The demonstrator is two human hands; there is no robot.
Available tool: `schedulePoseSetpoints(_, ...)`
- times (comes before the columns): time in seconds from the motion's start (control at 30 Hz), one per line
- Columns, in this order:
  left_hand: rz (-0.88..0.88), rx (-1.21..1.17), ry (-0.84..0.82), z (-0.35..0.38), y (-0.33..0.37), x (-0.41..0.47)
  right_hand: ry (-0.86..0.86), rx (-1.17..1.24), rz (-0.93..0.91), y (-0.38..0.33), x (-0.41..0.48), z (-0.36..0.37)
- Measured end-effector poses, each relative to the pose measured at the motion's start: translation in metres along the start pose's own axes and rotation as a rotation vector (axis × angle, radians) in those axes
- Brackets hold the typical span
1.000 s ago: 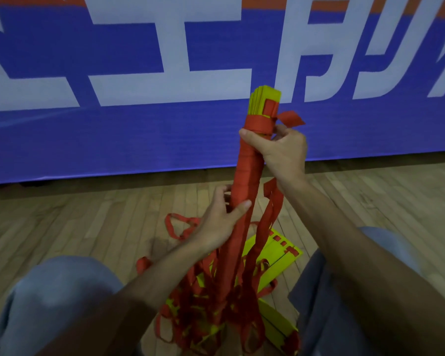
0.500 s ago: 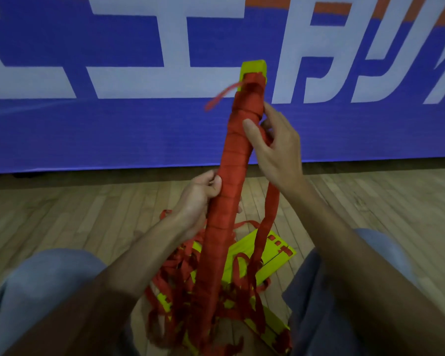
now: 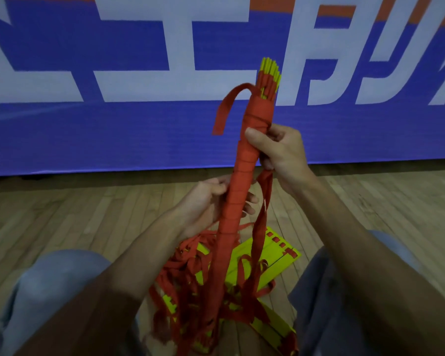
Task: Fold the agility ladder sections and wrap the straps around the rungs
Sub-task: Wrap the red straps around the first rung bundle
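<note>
Strap tail has flipped over and now droops left of wrapped bundle: one more turn laid. Left hand and right hand each keep a clenched grip round the bundle. Judged: tail still needs tucking.

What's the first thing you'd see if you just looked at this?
A tall red-wrapped bundle stands upright in the middle, yellow rungs poking out on top, gripped by the left hand low and the right hand higher. Behind it hangs a big blue banner with white letters; below, a red-and-yellow tangle lies on the wooden floor.
</note>
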State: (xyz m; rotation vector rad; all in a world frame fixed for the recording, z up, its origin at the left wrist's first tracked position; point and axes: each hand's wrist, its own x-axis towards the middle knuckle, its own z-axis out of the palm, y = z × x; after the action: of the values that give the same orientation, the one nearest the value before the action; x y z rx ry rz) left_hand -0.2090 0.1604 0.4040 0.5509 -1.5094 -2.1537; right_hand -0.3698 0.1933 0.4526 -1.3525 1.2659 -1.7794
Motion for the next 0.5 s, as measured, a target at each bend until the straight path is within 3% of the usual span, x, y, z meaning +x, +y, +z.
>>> schedulePoseSetpoints(0.2, 0.016, 0.149, 0.191, 0.001, -0.016, 0.010, 0.240, -0.173, -0.006, 0.011, 0.001, 0.008)
schedulePoseSetpoints(0.33, 0.051, 0.379, 0.285, 0.011, -0.031, 0.013, 0.375, -0.321, -0.005, 0.015, 0.003, 0.004)
schedulePoseSetpoints(0.4, 0.109, 0.510, 0.358, 0.016, -0.035, 0.012, 0.358, -0.373, 0.007, 0.016, 0.002, 0.006)
schedulePoseSetpoints(0.5, 0.204, 0.647, 0.454, 0.014, -0.035, 0.011, 0.196, -0.469, 0.110, 0.013, 0.003, 0.005)
